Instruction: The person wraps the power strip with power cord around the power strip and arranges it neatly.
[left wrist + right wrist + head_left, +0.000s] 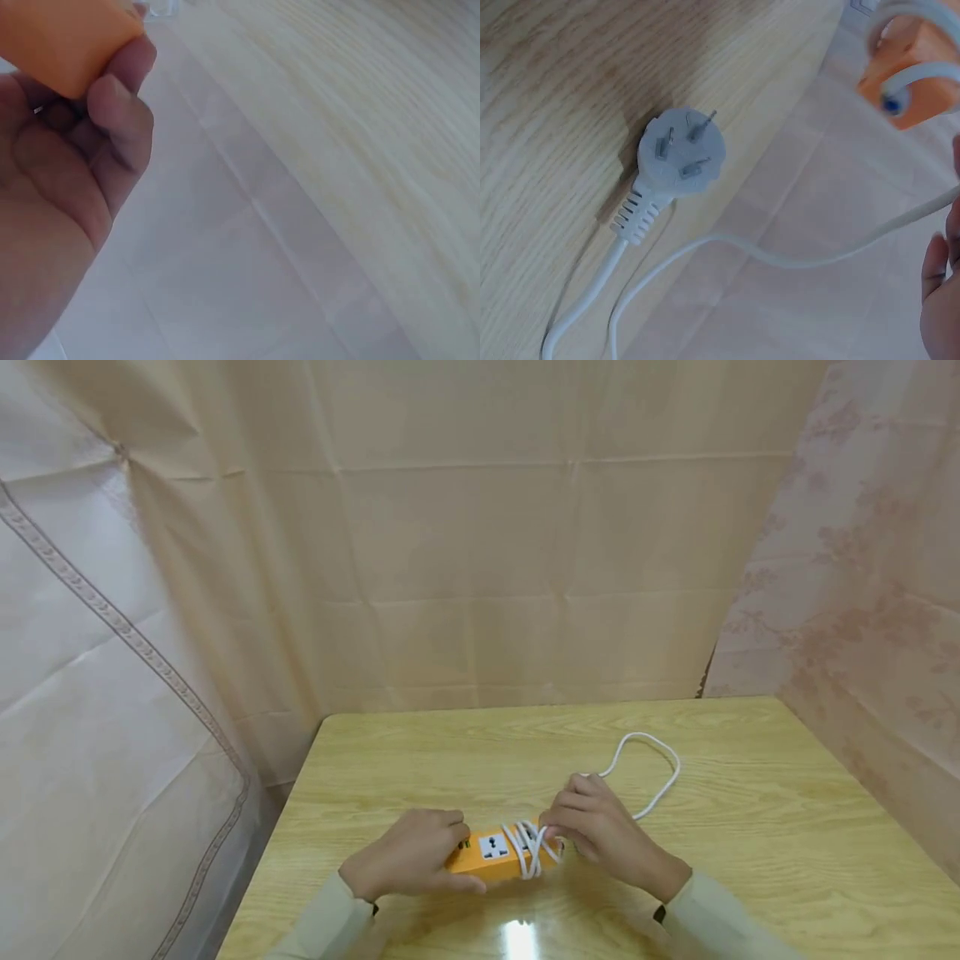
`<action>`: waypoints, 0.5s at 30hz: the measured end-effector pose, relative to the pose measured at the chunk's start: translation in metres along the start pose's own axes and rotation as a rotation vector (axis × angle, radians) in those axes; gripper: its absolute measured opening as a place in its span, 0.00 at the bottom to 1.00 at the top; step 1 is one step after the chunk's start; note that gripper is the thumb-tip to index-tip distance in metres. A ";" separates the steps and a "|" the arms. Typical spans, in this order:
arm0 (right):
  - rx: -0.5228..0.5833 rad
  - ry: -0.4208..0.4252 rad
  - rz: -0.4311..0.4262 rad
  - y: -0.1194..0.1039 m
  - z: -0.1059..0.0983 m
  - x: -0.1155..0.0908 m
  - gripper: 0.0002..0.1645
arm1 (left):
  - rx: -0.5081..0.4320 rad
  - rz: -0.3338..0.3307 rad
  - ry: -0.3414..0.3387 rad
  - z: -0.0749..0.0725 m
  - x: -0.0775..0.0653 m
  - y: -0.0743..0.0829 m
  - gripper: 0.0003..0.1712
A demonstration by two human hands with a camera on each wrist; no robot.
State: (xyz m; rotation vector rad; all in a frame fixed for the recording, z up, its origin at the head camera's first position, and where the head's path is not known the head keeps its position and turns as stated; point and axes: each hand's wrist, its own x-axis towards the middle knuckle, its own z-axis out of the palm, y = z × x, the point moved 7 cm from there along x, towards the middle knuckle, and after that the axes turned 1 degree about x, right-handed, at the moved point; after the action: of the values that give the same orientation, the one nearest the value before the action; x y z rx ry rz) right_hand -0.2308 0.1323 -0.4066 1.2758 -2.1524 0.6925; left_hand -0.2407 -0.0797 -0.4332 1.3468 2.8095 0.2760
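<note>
An orange power strip with white sockets is tilted a little above the wooden table. My left hand grips its left end, thumb along the near side and fingers over the far side; the left wrist view shows that orange end between the fingers. Several turns of white cord wrap the strip's right half. Beside that end, my right hand pinches the cord, which runs on past the fingers. A white three-pin plug on the cord's end shows in the right wrist view.
Beyond my right hand, a loose loop of the cord lies on the wooden table. A beige cloth hangs behind the table's far edge, with patterned cloths at the sides. Light glares off the near edge.
</note>
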 end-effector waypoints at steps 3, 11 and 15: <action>0.032 0.005 -0.037 -0.003 0.000 0.002 0.13 | -0.077 0.030 -0.011 0.001 0.000 0.002 0.30; 0.155 0.020 -0.062 -0.006 0.001 0.010 0.14 | -0.292 0.135 -0.043 -0.002 0.002 0.010 0.25; 0.283 0.021 -0.041 -0.003 0.007 0.011 0.13 | -0.439 0.184 -0.072 0.002 0.003 0.015 0.21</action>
State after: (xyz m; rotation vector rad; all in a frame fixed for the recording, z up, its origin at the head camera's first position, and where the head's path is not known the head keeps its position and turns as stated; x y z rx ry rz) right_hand -0.2335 0.1197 -0.4033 1.4427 -2.0585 1.0164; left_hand -0.2309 -0.0685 -0.4323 1.4619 2.3718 0.7768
